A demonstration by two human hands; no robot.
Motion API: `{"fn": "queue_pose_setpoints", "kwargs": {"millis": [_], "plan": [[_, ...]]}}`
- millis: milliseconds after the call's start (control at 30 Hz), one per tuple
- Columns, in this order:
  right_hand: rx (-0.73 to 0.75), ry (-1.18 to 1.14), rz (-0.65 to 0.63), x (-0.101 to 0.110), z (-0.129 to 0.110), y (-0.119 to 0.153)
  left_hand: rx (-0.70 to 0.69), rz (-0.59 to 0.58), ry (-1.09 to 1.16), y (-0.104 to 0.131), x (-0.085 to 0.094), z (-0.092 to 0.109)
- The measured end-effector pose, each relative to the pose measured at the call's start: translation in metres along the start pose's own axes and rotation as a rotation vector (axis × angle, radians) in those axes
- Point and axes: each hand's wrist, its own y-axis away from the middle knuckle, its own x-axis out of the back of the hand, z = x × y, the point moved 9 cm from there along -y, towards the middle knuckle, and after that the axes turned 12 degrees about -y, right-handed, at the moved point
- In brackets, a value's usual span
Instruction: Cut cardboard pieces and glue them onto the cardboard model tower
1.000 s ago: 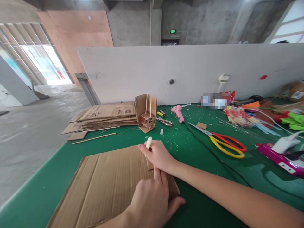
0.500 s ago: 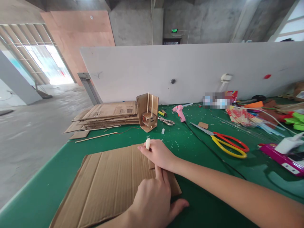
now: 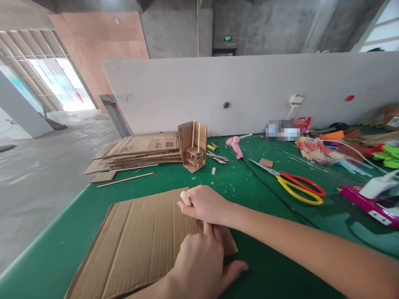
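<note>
A large flat sheet of brown cardboard (image 3: pixel 146 236) lies at the front of the table. My left hand (image 3: pixel 199 257) presses down near its right edge, index and middle fingers stretched forward and thumb spread aside. Just beyond those fingertips, my right hand (image 3: pixel 207 203) is closed around a slim tool with a cream, rounded handle end (image 3: pixel 185 198). The tool's working end is hidden under the hand, so its kind cannot be made out. The handle tilts to the left over the sheet.
Behind stand a cardboard model with sticks (image 3: pixel 193 149) and stacked cardboard (image 3: pixel 143 147). Further right lie pliers (image 3: pixel 218 158), a pink glue gun (image 3: pixel 235 147) with its cord, large scissors (image 3: pixel 289 180) and a purple power strip (image 3: pixel 370 203).
My right hand has drawn slightly towards me, and the tool's handle has tipped from nearly upright to the left. My left hand has stayed in place.
</note>
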Motion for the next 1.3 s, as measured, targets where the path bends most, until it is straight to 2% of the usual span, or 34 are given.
{"fn": "queue_pose_setpoints", "kwargs": {"millis": [400, 733, 800, 900, 967, 1033, 1133, 1233, 1300], "plan": [[-0.002, -0.102, 0.01, 0.002, 0.0, 0.007, 0.001, 0.044, -0.045, 0.002, -0.001, 0.001], [0.073, -0.143, -0.105, -0.005, -0.008, 0.012, 0.022, 0.052, -0.018, 0.001, -0.001, -0.003], [0.08, -0.199, -0.035, 0.001, -0.005, 0.012, 0.012, 0.064, -0.015, 0.001, 0.0, -0.003], [0.109, -0.323, 0.263, 0.031, 0.005, 0.014, 0.021, 0.09, -0.036, 0.001, 0.002, -0.003], [0.052, -0.421, 0.426, 0.049, 0.02, 0.018, 0.028, 0.09, -0.063, 0.002, 0.0, -0.003], [-0.042, -0.476, 0.472, 0.059, 0.035, 0.022, 0.021, 0.088, -0.078, 0.002, -0.001, -0.002], [-0.027, -0.394, 0.353, 0.062, 0.038, 0.028, 0.014, 0.094, -0.09, -0.001, -0.002, -0.004], [0.042, -0.233, 0.107, 0.049, 0.038, 0.037, 0.029, 0.079, -0.117, -0.011, 0.0, -0.013], [0.035, -0.145, 0.005, 0.041, 0.047, 0.042, 0.042, 0.066, -0.133, -0.02, 0.003, -0.02]]}}
